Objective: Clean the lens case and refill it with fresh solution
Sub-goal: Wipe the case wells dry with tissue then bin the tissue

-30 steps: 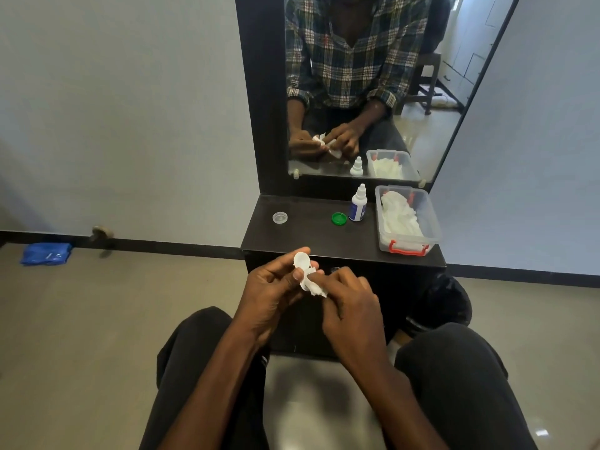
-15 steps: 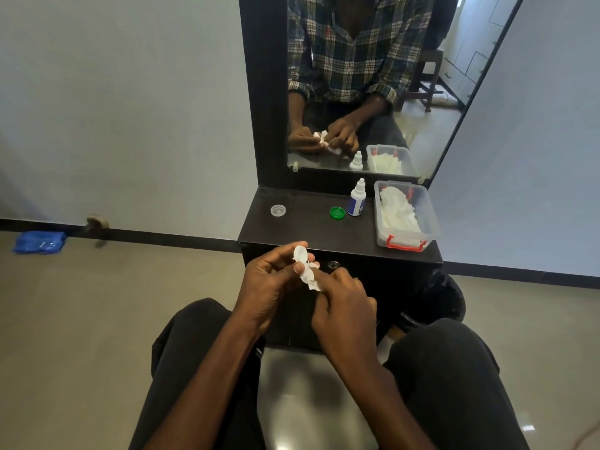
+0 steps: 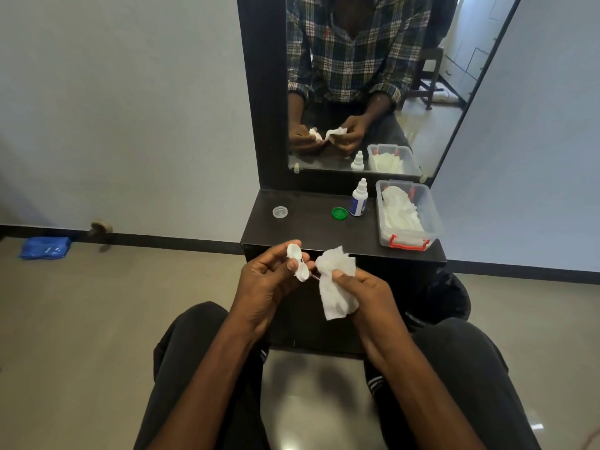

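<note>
Left hand (image 3: 269, 277), centre frame, fingers curled round the white lens case (image 3: 298, 263); both wells visible, case tilted, one well sticking up past the fingertips. Right hand (image 3: 360, 287) just right of it, closed on a crumpled white tissue (image 3: 336, 284); the tissue sits just beside the case, and whether they touch is unclear. Both hands float in front of the dark vanity shelf (image 3: 311, 228), not resting on it.

On the shelf, above the hands: clear cap (image 3: 280, 211) at left, well apart from the green cap (image 3: 339, 213) mid-shelf. Solution bottle (image 3: 358, 203) upright just right of the green cap. Clear bin (image 3: 409, 219) with red latch at the right end, white tissues inside.

Mirror (image 3: 357, 92) above the shelf repeats the hands, bottle and bin. Blue packet (image 3: 45, 247) on the floor, far left. Nothing sits between the hands and the shelf items. Knees fill the lower frame.
</note>
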